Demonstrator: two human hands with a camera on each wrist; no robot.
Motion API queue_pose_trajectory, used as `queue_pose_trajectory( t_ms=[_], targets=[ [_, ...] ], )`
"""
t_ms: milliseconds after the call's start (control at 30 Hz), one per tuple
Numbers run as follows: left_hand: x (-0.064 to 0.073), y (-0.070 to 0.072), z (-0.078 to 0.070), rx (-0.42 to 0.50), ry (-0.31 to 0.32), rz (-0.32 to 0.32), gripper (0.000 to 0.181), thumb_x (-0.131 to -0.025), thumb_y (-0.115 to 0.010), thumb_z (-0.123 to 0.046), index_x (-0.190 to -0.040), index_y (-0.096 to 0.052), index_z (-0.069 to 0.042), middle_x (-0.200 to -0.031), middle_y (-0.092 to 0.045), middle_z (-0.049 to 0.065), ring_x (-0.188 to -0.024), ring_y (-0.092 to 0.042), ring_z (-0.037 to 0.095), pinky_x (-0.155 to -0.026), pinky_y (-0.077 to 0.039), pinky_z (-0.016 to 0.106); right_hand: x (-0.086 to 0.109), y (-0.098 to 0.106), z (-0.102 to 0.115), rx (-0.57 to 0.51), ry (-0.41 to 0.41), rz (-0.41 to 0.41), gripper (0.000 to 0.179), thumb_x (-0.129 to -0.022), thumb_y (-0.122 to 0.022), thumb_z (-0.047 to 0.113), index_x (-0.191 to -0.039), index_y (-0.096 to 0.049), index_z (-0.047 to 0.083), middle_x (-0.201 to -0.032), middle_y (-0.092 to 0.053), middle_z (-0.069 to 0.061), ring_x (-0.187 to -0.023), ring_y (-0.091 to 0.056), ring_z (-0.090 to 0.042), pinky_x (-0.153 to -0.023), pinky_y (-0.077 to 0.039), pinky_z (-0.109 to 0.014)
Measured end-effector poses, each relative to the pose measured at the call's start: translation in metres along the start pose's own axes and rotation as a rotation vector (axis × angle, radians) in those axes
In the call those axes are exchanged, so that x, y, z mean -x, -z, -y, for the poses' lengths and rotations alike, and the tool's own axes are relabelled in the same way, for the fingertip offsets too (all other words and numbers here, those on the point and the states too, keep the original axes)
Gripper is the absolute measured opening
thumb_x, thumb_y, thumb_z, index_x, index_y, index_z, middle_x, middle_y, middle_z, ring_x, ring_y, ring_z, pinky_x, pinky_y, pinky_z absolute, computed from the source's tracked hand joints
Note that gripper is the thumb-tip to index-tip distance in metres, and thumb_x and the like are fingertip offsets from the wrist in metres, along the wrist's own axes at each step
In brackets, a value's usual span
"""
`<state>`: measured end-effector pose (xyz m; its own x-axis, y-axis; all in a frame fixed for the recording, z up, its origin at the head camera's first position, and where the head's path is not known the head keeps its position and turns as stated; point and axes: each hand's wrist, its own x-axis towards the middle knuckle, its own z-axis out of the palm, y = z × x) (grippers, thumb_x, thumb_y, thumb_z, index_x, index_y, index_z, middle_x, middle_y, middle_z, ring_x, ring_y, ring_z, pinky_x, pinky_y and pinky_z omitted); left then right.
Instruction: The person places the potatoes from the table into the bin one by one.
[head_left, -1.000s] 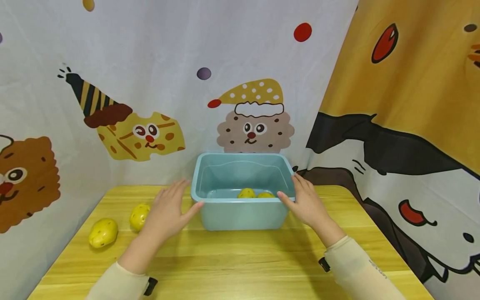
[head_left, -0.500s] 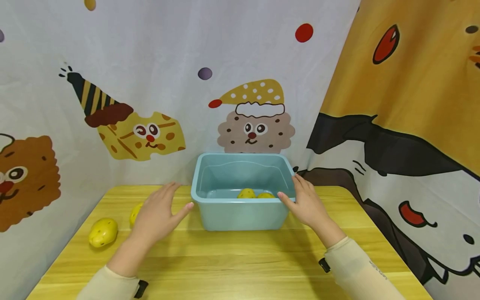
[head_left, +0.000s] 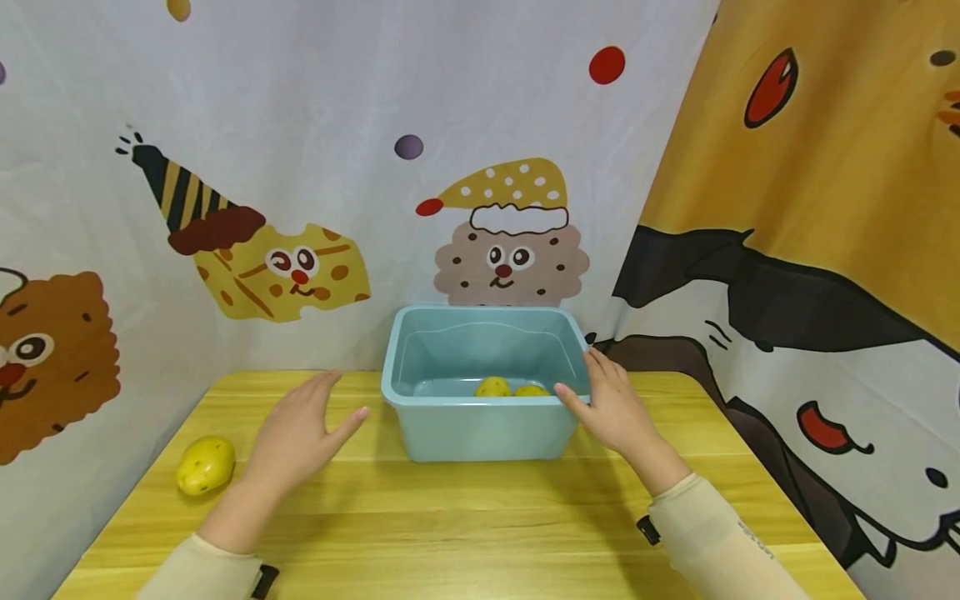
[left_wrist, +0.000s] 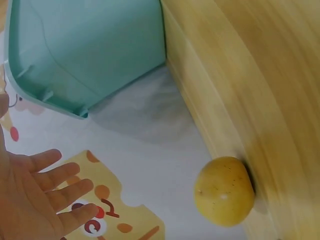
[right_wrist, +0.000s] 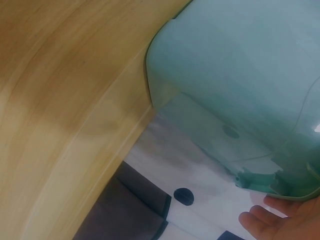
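Observation:
A light blue plastic bin (head_left: 487, 429) stands at the back of the table, with two yellow potatoes (head_left: 492, 387) partly visible inside. My right hand (head_left: 617, 408) grips its near right corner, thumb over the rim and fingers along the outer side; the right wrist view shows fingertips (right_wrist: 265, 217) by the rim's underside. Left of the bin, my left hand (head_left: 288, 437) is spread and holds nothing. One speckled potato (head_left: 206, 465) lies to its left. The left wrist view shows a potato (left_wrist: 225, 191) on the wood near the fingers; in the head view the left hand hides another potato.
The wooden table (head_left: 480, 533) ends at a white cartoon-printed curtain (head_left: 300, 125) close behind the bin. A yellow, black and white printed cloth (head_left: 810, 208) hangs along the right side.
My left hand has drawn away from the bin's left side toward the left, covering the nearer potato in the head view. The right hand and the bin have stayed in place.

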<state>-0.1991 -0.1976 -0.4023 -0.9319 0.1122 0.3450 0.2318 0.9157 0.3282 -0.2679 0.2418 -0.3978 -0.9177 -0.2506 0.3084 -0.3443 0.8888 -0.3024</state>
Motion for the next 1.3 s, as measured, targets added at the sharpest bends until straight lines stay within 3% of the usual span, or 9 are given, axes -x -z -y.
queue_pose_trajectory(
  t_ms=[600, 867, 1300],
  targets=[
    [0.001, -0.006, 0.039, -0.049, 0.054, 0.019, 0.078, -0.100, -0.049, -0.058, -0.138, -0.050, 0.009, -0.140, -0.049, 0.034, -0.124, -0.049, 0.053, -0.102, -0.039, 0.065, -0.004, -0.001, 0.000, 0.013, 0.006, -0.004, 0.092, -0.098, -0.045, 0.064, -0.154, -0.027, -0.008, -0.161, -0.023, -0.025, -0.144, -0.025, -0.048, -0.112, -0.027, -0.066],
    [0.005, -0.010, 0.046, -0.058, 0.115, 0.031, 0.075, -0.100, -0.050, -0.054, -0.137, -0.049, 0.012, -0.136, -0.051, 0.035, -0.120, -0.050, 0.055, -0.099, -0.041, 0.066, -0.003, -0.001, -0.001, 0.006, 0.001, -0.001, 0.092, -0.098, -0.044, 0.065, -0.154, -0.026, -0.007, -0.161, -0.022, -0.025, -0.144, -0.024, -0.048, -0.111, -0.027, -0.066],
    [0.012, -0.019, 0.060, -0.062, 0.198, 0.113, 0.077, -0.101, -0.048, -0.054, -0.137, -0.047, 0.014, -0.137, -0.046, 0.039, -0.120, -0.044, 0.060, -0.096, -0.039, 0.069, -0.001, -0.002, -0.002, -0.005, -0.003, -0.003, 0.092, -0.098, -0.045, 0.064, -0.154, -0.027, -0.007, -0.161, -0.023, -0.024, -0.144, -0.025, -0.047, -0.112, -0.027, -0.066]
  ],
)
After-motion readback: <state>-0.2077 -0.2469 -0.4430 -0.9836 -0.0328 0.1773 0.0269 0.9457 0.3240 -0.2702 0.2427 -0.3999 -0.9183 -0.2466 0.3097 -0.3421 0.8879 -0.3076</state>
